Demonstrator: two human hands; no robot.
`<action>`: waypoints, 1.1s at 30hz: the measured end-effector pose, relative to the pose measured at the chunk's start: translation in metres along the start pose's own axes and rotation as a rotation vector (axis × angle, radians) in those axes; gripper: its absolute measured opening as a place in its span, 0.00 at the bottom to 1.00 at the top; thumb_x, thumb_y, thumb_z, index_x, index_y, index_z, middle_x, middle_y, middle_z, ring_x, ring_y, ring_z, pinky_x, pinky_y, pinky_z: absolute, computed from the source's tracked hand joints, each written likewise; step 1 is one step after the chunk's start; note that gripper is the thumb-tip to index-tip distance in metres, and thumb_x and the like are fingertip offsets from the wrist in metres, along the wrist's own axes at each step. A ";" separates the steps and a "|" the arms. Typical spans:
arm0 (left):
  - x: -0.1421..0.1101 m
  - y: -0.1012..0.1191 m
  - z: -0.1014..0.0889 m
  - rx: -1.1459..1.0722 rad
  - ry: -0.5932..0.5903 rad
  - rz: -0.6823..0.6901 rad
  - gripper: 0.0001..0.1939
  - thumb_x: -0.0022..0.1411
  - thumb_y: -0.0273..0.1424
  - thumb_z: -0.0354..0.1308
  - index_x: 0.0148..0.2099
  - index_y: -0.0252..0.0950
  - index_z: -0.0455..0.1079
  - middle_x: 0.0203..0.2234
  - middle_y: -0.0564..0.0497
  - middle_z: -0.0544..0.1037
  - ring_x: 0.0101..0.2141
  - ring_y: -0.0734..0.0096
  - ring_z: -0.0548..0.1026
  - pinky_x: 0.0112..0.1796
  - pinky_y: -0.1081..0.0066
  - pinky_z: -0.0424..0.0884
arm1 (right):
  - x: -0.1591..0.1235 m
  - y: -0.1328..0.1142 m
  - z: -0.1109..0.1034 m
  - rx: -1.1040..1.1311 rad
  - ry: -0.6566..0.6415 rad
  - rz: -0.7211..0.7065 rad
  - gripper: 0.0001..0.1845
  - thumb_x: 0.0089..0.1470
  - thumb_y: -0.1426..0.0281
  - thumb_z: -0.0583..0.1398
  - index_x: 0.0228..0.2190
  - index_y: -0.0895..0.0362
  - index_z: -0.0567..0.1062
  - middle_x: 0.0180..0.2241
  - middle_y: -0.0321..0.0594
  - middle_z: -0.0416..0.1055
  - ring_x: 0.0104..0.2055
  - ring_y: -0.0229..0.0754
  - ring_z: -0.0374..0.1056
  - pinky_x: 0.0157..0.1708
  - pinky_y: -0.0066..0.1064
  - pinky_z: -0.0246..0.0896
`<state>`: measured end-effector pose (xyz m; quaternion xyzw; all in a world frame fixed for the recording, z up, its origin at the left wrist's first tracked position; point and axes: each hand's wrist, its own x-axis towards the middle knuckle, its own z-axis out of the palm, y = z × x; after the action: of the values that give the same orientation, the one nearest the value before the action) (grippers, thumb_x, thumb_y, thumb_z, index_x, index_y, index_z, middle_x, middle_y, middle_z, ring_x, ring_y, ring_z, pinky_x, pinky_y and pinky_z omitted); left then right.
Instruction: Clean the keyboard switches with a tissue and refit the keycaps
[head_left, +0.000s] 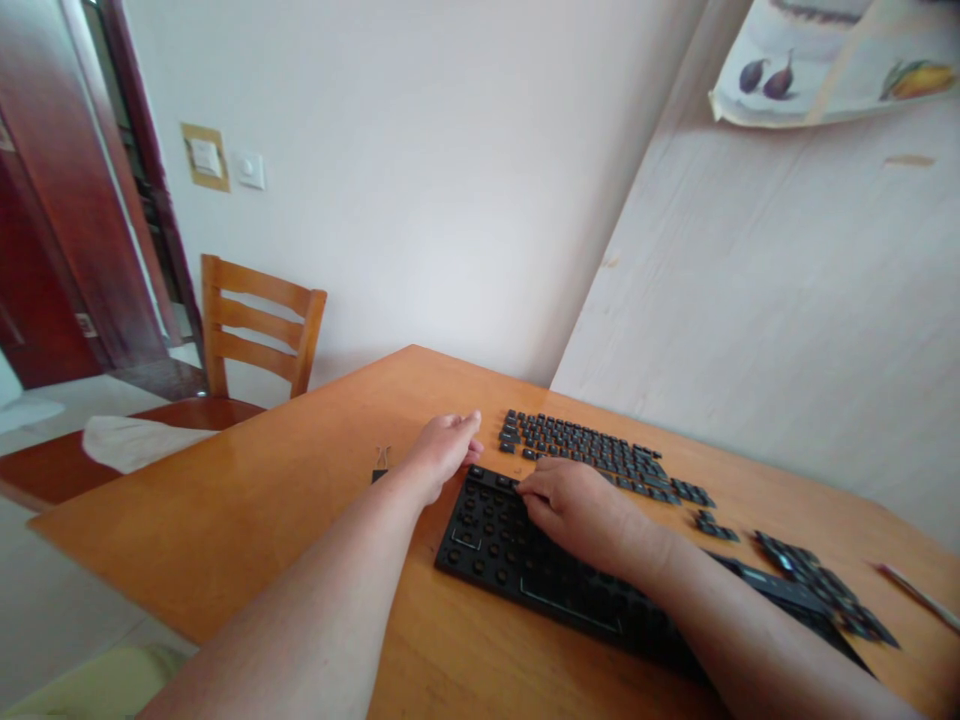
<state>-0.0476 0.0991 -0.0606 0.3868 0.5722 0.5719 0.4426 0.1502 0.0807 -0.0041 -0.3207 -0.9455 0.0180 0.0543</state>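
A black keyboard base lies tilted across the wooden table in front of me, its key sockets mostly bare, with a few keycaps seated along its far-left row. My right hand rests over that far row, fingers pressed together at the fingertips; whatever they pinch is hidden. Beside the base's far-left corner is my left hand, thumb and fingers apart, with nothing visible in it. Beyond both hands, loose black keycaps are laid out in keyboard order. My right forearm covers part of the base.
A small keycap cluster and a larger pile of black keycaps lie to the right, with a pencil-like stick farther over. A black binder clip sits left of my hand. A wooden chair stands beyond the left edge.
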 end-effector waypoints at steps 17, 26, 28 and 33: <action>0.003 -0.003 -0.012 0.104 -0.149 0.076 0.24 0.55 0.52 0.61 0.35 0.33 0.70 0.30 0.48 0.77 0.31 0.71 0.74 0.35 0.71 0.70 | -0.036 0.007 -0.061 0.073 0.315 0.039 0.12 0.62 0.69 0.55 0.29 0.56 0.76 0.29 0.39 0.72 0.33 0.39 0.66 0.35 0.30 0.57; 0.003 0.001 -0.014 0.108 -0.191 0.093 0.23 0.53 0.49 0.64 0.40 0.34 0.71 0.31 0.48 0.78 0.30 0.73 0.75 0.34 0.73 0.69 | -0.133 0.018 -0.017 0.010 0.339 0.068 0.18 0.64 0.64 0.54 0.23 0.55 0.67 0.24 0.37 0.67 0.27 0.37 0.62 0.29 0.32 0.50; -0.001 0.003 -0.014 0.122 -0.200 0.114 0.21 0.53 0.46 0.64 0.41 0.34 0.72 0.32 0.48 0.78 0.32 0.72 0.75 0.35 0.73 0.69 | -0.151 0.017 -0.003 -0.034 0.317 0.001 0.16 0.64 0.66 0.55 0.23 0.55 0.67 0.24 0.37 0.67 0.27 0.38 0.61 0.29 0.33 0.49; -0.014 0.009 -0.013 0.190 -0.244 0.142 0.17 0.53 0.38 0.64 0.44 0.35 0.74 0.33 0.49 0.79 0.34 0.71 0.74 0.37 0.72 0.67 | -0.175 0.014 0.018 -0.096 0.388 -0.074 0.15 0.62 0.72 0.56 0.23 0.54 0.66 0.22 0.37 0.65 0.27 0.39 0.61 0.29 0.35 0.49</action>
<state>-0.0567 0.0823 -0.0516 0.5332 0.5368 0.4937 0.4286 0.2951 -0.0146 -0.0389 -0.2856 -0.9281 -0.0914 0.2206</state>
